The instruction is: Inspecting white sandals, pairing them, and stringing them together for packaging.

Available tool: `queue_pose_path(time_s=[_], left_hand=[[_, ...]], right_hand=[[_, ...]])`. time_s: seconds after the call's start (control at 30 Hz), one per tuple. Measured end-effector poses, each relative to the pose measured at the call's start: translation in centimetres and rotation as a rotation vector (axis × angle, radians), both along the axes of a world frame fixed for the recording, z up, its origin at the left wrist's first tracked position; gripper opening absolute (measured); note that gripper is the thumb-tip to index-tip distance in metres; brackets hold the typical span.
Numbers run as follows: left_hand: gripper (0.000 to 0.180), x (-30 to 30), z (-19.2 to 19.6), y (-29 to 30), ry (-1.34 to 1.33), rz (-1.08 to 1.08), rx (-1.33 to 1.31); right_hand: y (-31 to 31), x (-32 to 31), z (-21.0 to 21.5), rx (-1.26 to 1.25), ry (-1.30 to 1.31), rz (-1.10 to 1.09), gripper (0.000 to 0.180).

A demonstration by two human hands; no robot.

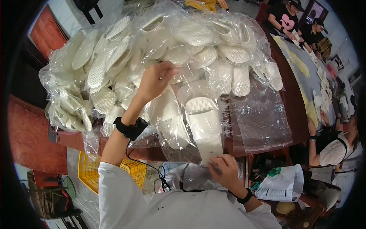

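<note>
A white slipper [205,124] with a quilted-looking toe area and a smooth band lies near the table's front edge, partly inside a clear plastic bag [193,88]. My right hand [227,172] is closed on the slipper's near end, fingertips on top of it. Farther up and to the left, my left hand [158,79] has its fingers pinched together at clear film beside the bag's far end; the exact grip is partly hidden. Just left of the slipper, another bagged white slipper [167,110] rests below my left hand.
Bagged white slippers [105,68] form a big heap across the dark red table [284,78]. Flat clear bags [261,122] lie at its right. A yellow crate [133,173] stands below the front edge. Several people [284,19] work at another table on the right.
</note>
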State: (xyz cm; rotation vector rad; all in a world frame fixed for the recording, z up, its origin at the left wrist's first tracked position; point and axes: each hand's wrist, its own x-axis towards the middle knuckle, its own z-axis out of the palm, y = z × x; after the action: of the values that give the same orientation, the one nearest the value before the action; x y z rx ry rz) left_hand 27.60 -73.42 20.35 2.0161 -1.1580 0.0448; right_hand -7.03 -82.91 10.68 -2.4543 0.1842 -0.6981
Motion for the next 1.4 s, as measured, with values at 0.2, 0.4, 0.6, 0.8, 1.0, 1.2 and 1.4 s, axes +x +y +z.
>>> queue_pose_path(time_s=[0.2, 0.4, 0.6, 0.8, 1.0, 1.2, 1.4], left_hand=[[0.022, -0.5, 3.5, 0.7, 0.271, -0.12, -0.39], [0.022, -1.8, 5.8, 0.6, 0.211, -0.056, -0.291], [0.023, -1.4, 7.0, 0.7, 0.299, -0.078, -0.332], [0.02, 0.0, 7.0, 1.8, 0.701, -0.147, -0.342], [0.021, 0.5, 4.2, 1.3, 0.539, 0.057, -0.248], [0.023, 0.0, -0.2, 1.4, 0.288, 0.116, -0.283], [0.025, 0.5, -3.4, 3.3, 0.403, 0.155, -0.181]], right_hand=[[0.4, -2.0, -1.7, -0.033, 0.021, 0.069, 0.028], [0.3, -0.2, -0.2, -0.076, -0.081, -0.001, 0.031], [0.9, 0.4, -2.1, -0.041, -0.103, -0.056, 0.023], [0.6, -0.1, -2.0, 0.056, -0.033, -0.169, 0.023], [-0.3, 2.2, -1.2, 0.084, -0.033, -0.166, 0.032], [-1.2, 4.7, -1.5, 0.16, -0.15, -0.109, 0.05], [-2.0, 4.6, -2.0, 0.274, -0.404, 0.063, 0.048]])
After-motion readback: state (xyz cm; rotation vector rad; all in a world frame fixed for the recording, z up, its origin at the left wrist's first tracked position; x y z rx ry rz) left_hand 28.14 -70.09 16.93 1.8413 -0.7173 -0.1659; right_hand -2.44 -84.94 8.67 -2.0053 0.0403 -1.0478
